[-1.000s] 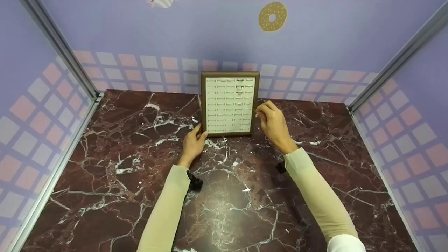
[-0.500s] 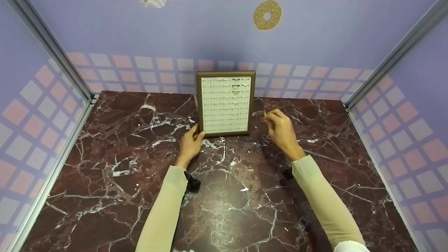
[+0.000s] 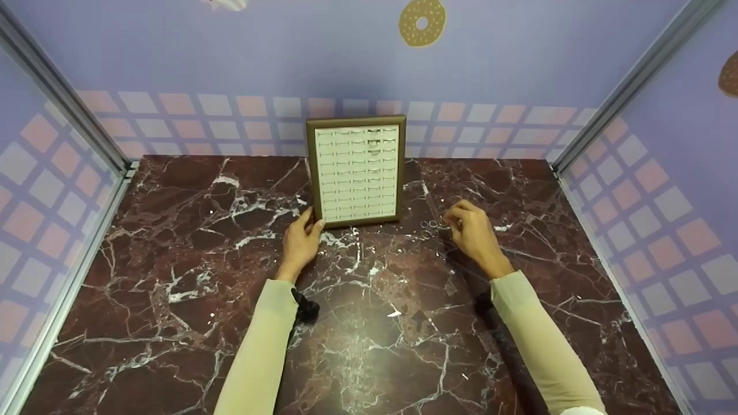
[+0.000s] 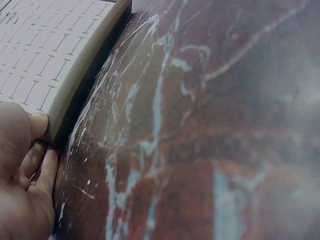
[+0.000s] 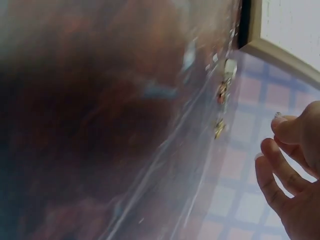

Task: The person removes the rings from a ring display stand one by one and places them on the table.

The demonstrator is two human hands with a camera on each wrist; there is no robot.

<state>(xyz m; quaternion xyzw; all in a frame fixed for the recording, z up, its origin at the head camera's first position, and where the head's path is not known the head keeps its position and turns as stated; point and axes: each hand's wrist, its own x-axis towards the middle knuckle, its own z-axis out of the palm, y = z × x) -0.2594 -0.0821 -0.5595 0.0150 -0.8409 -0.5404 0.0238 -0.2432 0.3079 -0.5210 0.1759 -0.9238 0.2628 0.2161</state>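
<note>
A framed ring display tray [image 3: 357, 173] leans upright near the back wall, its white panel lined with rows of slots. Dark or silvery rings [image 3: 374, 142] sit in the upper slots of one column. My left hand [image 3: 301, 241] grips the tray's lower left corner, thumb [image 4: 38, 125] on the front and fingers behind and below. To the tray's right, my right hand [image 3: 474, 235] hovers by several loose rings [image 3: 432, 223] on the table. Between its thumb and forefinger it pinches a small sparkling ring [image 5: 278, 115], mostly hidden by the fingertips.
The table [image 3: 357, 323] has a glossy dark red marble pattern with white veins. A lilac wall [image 3: 259, 63] with pink and white squares rises behind, and side panels with metal rails [image 3: 622, 92] close in left and right.
My right hand has moved away from the tray's right edge, rightward and toward me, down to the loose rings. My left hand keeps its grip on the tray. The head view has shifted slightly.
</note>
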